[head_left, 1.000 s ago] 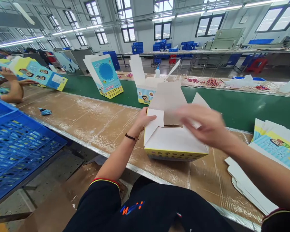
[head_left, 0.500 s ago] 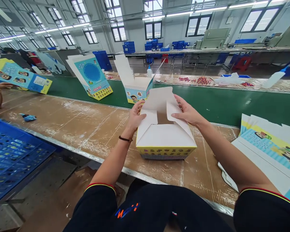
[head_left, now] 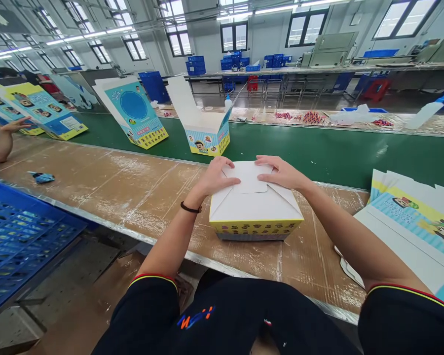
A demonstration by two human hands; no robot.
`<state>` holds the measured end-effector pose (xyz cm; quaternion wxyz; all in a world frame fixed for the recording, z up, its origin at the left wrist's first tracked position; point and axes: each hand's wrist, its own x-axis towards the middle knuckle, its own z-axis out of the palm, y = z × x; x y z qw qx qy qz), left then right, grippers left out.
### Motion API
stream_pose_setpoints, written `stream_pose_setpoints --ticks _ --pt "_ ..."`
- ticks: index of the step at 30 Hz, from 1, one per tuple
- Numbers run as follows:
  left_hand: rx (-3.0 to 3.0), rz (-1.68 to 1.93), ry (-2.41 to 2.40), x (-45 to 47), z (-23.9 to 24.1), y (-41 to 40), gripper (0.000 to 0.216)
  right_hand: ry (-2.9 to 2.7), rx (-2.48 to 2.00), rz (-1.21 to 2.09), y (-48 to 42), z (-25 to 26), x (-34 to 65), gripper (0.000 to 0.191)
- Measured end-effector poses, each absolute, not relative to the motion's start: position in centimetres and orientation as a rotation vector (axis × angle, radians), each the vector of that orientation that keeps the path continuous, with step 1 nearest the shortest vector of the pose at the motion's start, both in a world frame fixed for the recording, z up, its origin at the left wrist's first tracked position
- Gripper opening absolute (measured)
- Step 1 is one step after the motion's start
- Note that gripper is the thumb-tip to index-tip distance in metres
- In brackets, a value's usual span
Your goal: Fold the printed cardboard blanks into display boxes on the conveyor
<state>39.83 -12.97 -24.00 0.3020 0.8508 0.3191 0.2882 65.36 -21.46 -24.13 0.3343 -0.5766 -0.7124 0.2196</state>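
Item: white-topped cardboard carton with a yellow printed band (head_left: 255,207), on the brown-paper-covered workbench (head_left: 96,197), near its far edge. Its top flaps, upright a moment ago, now lie folded flat, with the white tuck flap (head_left: 247,176) closed over them. Left hand (head_left: 214,177): open, palm down on the flap, not gripping. Right hand (head_left: 281,172): open, fingers spread, resting on the flap's far corner, not gripping. Left wrist: dark cord bracelet (head_left: 190,208).

Nearby: stack of flat blue-and-yellow printed box blanks (head_left: 410,222), right; blue plastic crate (head_left: 18,231), left; open blue-printed carton (head_left: 207,138) on the green conveyor belt (head_left: 318,158). Co-worker's hand (head_left: 13,127) at far left.

Labels: orange-and-blue logo on black sleeve (head_left: 192,315), unreadable; carton print too small to read.
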Motion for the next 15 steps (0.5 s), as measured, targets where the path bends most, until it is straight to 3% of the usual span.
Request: stream_pose_setpoints --ticks 3,7,11,15 --pt "2.410 0.593 0.884 40.2 -23.7 -12.5 0.068 -2.048 -1.726 0.438 -20.8 -23.9 65.1 0.079" --pt "2.562 0.527 0.919 40.7 -24.1 -12.1 0.087 -2.137 -1.828 0.271 -20.4 -24.1 64.6 0.084" --pt "2.506 0.563 0.895 40.8 -24.3 -12.3 0.078 -1.996 -1.719 0.363 -20.4 -24.7 64.7 0.080" --pt "2.357 0.660 0.838 40.7 -24.1 -12.6 0.058 -1.386 -1.522 0.492 -20.0 -26.1 65.0 0.079"
